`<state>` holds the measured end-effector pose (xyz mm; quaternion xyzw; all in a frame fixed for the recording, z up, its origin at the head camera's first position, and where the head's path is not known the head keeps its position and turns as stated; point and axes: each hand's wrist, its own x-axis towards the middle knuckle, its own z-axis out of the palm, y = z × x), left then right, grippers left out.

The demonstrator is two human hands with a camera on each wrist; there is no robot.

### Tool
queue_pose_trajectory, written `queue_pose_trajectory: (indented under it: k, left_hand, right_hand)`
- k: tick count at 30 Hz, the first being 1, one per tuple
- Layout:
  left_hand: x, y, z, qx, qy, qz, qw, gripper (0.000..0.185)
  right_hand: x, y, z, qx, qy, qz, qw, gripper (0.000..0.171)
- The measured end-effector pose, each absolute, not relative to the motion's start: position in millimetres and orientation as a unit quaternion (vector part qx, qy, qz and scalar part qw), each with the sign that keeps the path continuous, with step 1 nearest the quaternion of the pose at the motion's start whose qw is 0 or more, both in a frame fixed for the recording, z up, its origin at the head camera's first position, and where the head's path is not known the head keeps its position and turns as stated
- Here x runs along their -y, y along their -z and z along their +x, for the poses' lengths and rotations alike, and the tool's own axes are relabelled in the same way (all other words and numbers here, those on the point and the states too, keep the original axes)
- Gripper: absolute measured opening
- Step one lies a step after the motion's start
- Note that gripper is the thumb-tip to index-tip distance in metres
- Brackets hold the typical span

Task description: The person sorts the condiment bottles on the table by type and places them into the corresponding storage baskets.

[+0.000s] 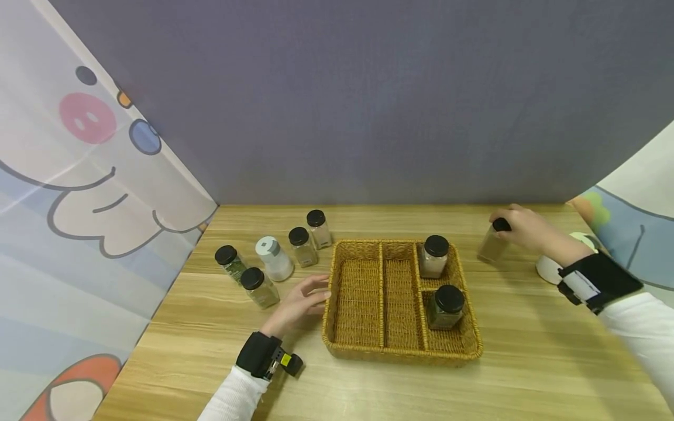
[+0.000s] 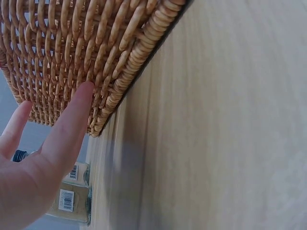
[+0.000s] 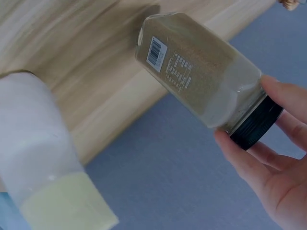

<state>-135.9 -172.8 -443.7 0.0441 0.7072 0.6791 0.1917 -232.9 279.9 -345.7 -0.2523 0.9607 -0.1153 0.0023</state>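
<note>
On the wooden table (image 1: pixel 526 351), right of the basket (image 1: pixel 337 304), the right hand (image 1: pixel 521 229) pinches a spice jar (image 1: pixel 492 245) by its black lid, fingers curled round it. Its left hand (image 1: pixel 297 301) lies flat, fingers straight, touching the basket's side.

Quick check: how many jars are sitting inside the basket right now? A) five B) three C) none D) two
D: two black-capped jars stand in the right-hand compartments of the basket; the right hand holds another jar outside it.
</note>
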Motion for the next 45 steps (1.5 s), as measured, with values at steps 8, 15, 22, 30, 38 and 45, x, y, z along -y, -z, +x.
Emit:
queue_pose_trajectory:
  k: [8, 15, 22, 30, 38, 45]
  left_hand:
    - [173, 442, -135, -0.72, -0.667, 0.041, 0.189, 0.055]
    - [173, 441, -135, -0.714, -0.672, 0.046, 0.192, 0.057]
    - [173, 443, -135, -0.711, -0.674, 0.047, 0.194, 0.056]
    - [173, 443, -135, -0.712, -0.672, 0.048, 0.197, 0.057]
    - [174, 442, -134, -0.717, -0.667, 0.045, 0.195, 0.058]
    - [174, 444, -135, -0.719, -0.665, 0.046, 0.197, 0.059]
  right_hand:
    - [-270, 330, -239, -0.959, 0.102, -0.263, 0.009, 0.033]
    - [-260, 317, -242, -0.96, 0.097, -0.261, 0.014, 0.031]
    - [-251, 308, -244, -0.962, 0.1, -0.252, 0.015, 0.03]
    - [-241, 300, -247, -0.96, 0.11, -0.259, 0.009, 0.03]
    - [-224, 290, -251, -0.957, 0.118, -0.266, 0.009, 0.03]
    - [-210, 286, -252, -0.949, 0.129, -0.287, 0.003, 0.03]
